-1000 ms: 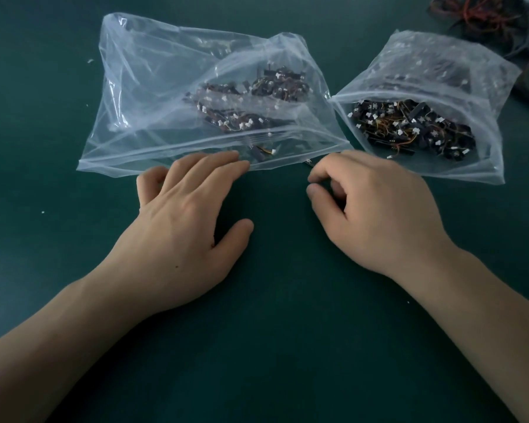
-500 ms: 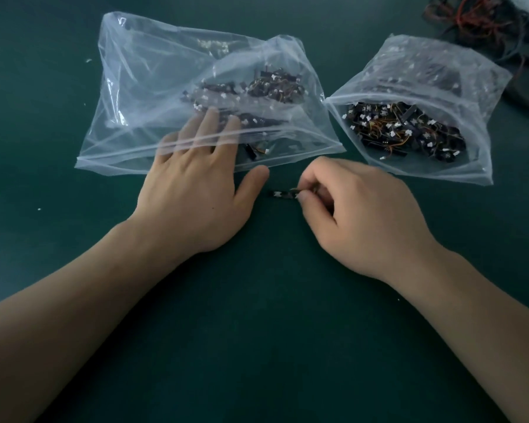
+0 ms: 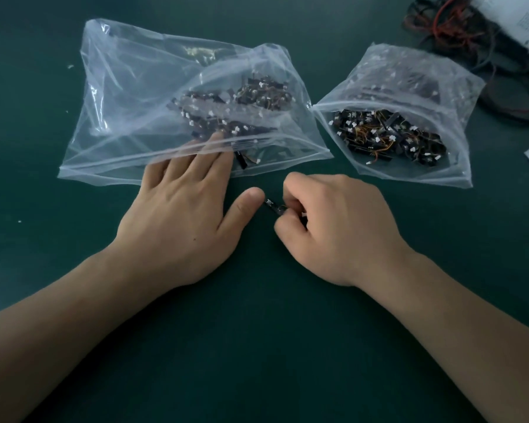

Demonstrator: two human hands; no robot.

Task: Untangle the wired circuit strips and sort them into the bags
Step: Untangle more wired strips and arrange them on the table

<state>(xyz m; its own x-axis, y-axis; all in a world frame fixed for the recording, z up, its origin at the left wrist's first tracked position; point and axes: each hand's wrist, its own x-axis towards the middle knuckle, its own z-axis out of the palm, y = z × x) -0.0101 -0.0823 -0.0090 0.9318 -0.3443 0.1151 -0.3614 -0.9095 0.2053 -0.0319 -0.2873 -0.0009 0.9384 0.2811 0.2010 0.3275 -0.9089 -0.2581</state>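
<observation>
A short black circuit strip [image 3: 271, 206] is pinched by the curled right hand [image 3: 336, 233]; the left hand [image 3: 180, 221] is laid flat, fingers [image 3: 177, 175] straight.

— The left hand [image 3: 177, 221] lies flat, palm down, fingers [image 3: 196, 157] straight and close together, their tips slipped under the plastic at the mouth of the bag [image 3: 129, 96], thumb splayed out to the right.

— And the right hand [image 3: 333, 227] is curled tight, pinching a small circuit strip [image 3: 272, 206] just beside that thumb.

— Both forearms are bare, angling in from the lower corners.
</observation>
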